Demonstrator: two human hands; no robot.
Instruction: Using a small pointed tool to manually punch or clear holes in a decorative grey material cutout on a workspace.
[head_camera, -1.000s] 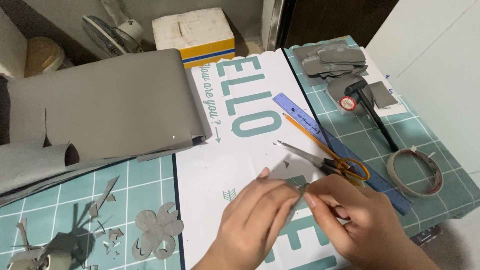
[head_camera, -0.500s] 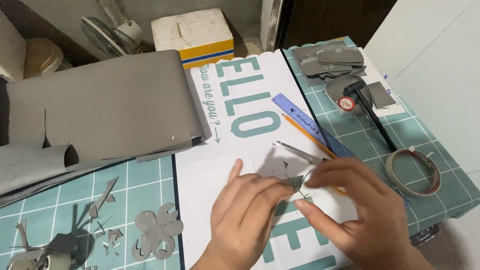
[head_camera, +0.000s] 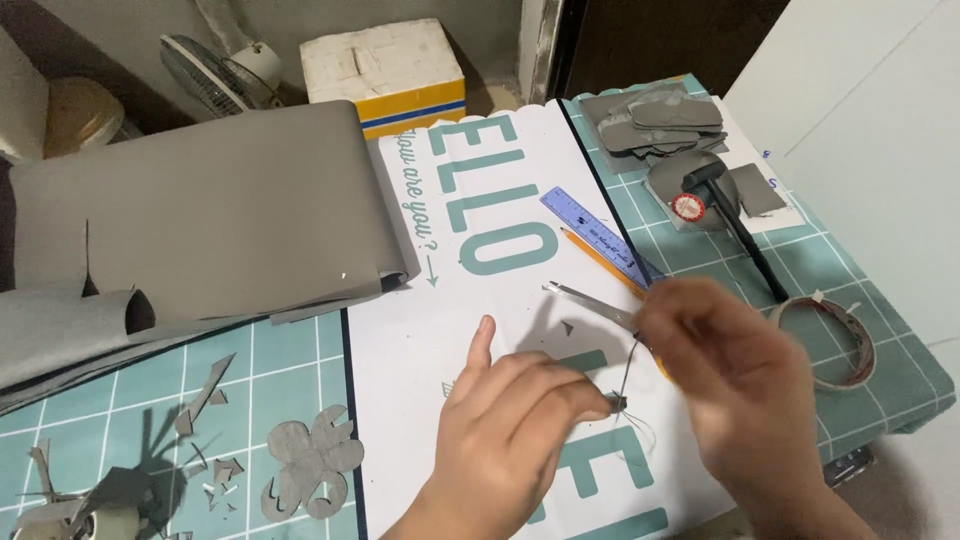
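compared with a second ago the right hand (head_camera: 745, 385) has lifted off the small grey cut-out piece (head_camera: 612, 402) and blurs above it, fingers loosely curled around a thin dark thread, i think. the left hand (head_camera: 510, 420) is closed, pinching that piece on the white printed sheet (head_camera: 470, 320). the silver scissors (head_camera: 590, 300) now lie uncovered just beyond. containers: only a closed white and yellow box (head_camera: 385, 70) at the far edge.

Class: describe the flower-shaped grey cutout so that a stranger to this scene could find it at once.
Start at the green cutting mat, left of the white lettered sheet. Near its lower edge lies the flower-shaped grey cutout. Unlike the thin scraps around it, it has rounded petals.
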